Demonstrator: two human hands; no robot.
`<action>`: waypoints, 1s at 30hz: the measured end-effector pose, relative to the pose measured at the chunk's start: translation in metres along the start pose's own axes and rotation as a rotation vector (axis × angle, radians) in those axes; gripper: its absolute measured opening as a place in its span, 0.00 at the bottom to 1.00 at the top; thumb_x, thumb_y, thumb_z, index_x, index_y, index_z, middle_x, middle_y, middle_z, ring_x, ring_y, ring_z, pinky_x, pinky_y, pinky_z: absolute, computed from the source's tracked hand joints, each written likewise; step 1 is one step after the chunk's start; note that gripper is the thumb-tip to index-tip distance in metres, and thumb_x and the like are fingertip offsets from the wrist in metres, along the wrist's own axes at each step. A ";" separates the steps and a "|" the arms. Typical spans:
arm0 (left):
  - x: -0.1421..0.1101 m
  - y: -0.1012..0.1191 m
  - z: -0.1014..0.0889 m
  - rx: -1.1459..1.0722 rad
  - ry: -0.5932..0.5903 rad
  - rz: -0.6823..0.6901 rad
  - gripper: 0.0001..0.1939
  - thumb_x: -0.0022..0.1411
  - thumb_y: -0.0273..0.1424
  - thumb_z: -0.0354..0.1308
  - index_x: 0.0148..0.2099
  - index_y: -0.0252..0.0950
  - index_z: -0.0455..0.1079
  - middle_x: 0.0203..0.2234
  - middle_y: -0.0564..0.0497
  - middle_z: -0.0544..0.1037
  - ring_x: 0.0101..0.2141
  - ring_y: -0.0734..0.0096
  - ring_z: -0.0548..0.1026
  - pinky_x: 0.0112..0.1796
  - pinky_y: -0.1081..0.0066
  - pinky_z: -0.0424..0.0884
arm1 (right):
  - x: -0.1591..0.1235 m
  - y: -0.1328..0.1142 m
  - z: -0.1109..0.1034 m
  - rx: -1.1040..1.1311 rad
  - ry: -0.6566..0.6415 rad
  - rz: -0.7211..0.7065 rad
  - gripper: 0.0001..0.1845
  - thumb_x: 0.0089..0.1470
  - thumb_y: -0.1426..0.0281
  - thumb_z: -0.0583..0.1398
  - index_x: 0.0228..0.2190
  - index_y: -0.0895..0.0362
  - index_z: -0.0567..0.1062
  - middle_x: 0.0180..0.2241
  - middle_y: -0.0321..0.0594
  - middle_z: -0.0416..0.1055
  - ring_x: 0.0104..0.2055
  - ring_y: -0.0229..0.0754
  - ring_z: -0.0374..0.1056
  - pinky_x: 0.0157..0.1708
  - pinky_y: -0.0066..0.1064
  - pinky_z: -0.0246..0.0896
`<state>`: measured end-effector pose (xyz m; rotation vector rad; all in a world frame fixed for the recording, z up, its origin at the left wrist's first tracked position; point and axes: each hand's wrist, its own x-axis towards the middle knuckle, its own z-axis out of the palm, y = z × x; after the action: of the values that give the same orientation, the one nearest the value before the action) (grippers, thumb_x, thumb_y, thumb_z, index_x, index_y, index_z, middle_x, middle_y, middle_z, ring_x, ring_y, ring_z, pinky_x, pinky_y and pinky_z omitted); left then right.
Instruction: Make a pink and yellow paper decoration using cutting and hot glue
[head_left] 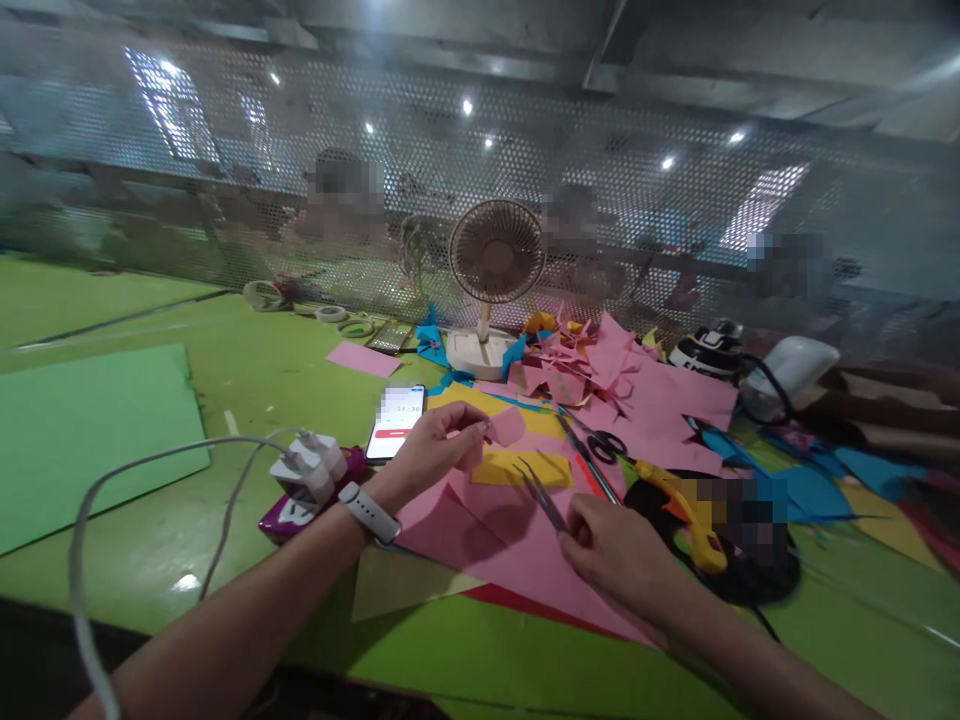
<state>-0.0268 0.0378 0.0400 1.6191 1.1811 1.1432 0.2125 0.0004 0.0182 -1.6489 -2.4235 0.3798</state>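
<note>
Between the thumb and fingers of my left hand (442, 440) is a small piece of pink paper (508, 428), held up above the work sheets. My right hand (611, 535) is closed around a pair of tweezers (546, 498), whose tips point up and left and stand slightly apart. Under both hands lie large pink paper sheets (480, 540). A folded yellow paper piece (525, 468) rests on them near the tweezer tips. Just right of it lie a pen (589, 455) and black-handled scissors (602, 445). A lit phone (396, 420) lies behind my left wrist.
A white fan (497, 255) stands at the back amid pink paper scraps (577, 360). On the left are a white charger (311, 468) with cables and a green sheet (105, 430). A yellow-handled tool (694, 515) lies on a black disc (780, 570) at right. Tape rolls (355, 328) sit behind.
</note>
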 end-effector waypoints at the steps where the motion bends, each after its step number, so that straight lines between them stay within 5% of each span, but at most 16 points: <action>1: 0.000 0.000 0.000 -0.013 0.012 0.005 0.11 0.59 0.37 0.54 0.37 0.32 0.69 0.30 0.48 0.75 0.25 0.75 0.70 0.24 0.77 0.66 | -0.001 0.004 -0.002 0.007 -0.005 0.018 0.05 0.48 0.71 0.54 0.22 0.55 0.67 0.22 0.35 0.71 0.25 0.39 0.66 0.24 0.28 0.50; 6: 0.000 0.001 0.001 -0.031 0.034 0.033 0.10 0.59 0.36 0.54 0.36 0.33 0.70 0.28 0.49 0.75 0.25 0.76 0.70 0.25 0.77 0.65 | -0.003 0.018 -0.020 0.314 -0.085 0.145 0.05 0.51 0.66 0.53 0.28 0.54 0.65 0.19 0.32 0.71 0.18 0.37 0.67 0.19 0.26 0.56; 10: 0.000 0.000 0.002 -0.030 0.039 0.038 0.09 0.60 0.34 0.54 0.36 0.33 0.70 0.27 0.50 0.75 0.25 0.76 0.70 0.26 0.76 0.65 | 0.002 0.024 -0.039 0.369 0.095 0.070 0.12 0.52 0.62 0.55 0.37 0.54 0.69 0.24 0.34 0.73 0.23 0.38 0.69 0.22 0.27 0.59; 17: 0.000 0.001 0.002 -0.097 0.041 0.013 0.09 0.59 0.35 0.55 0.35 0.33 0.70 0.24 0.52 0.74 0.23 0.77 0.69 0.25 0.76 0.64 | 0.025 0.014 -0.051 0.400 0.354 -0.063 0.11 0.50 0.64 0.57 0.33 0.55 0.75 0.25 0.36 0.73 0.24 0.38 0.66 0.25 0.27 0.59; 20: 0.000 0.000 0.002 -0.114 0.029 -0.003 0.09 0.58 0.35 0.56 0.35 0.33 0.69 0.22 0.52 0.73 0.21 0.78 0.68 0.23 0.77 0.64 | 0.037 0.006 -0.043 0.542 0.318 -0.100 0.11 0.50 0.63 0.58 0.32 0.57 0.74 0.22 0.36 0.72 0.23 0.38 0.66 0.23 0.27 0.60; 26: -0.002 0.001 0.004 -0.160 0.007 -0.046 0.11 0.60 0.37 0.55 0.36 0.33 0.69 0.20 0.53 0.71 0.20 0.79 0.67 0.22 0.77 0.64 | 0.047 0.008 -0.035 0.522 0.022 -0.056 0.14 0.51 0.63 0.56 0.22 0.57 0.76 0.21 0.39 0.75 0.24 0.41 0.71 0.24 0.28 0.65; 30: -0.003 0.004 0.004 -0.136 0.029 -0.020 0.10 0.59 0.35 0.55 0.35 0.33 0.70 0.21 0.52 0.71 0.21 0.78 0.68 0.23 0.78 0.64 | 0.048 0.011 -0.026 0.698 0.116 -0.078 0.15 0.53 0.60 0.56 0.33 0.57 0.78 0.30 0.42 0.78 0.32 0.45 0.75 0.30 0.31 0.70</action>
<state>-0.0222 0.0334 0.0421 1.4897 1.1105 1.2109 0.2124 0.0518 0.0395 -1.2171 -1.9306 0.9527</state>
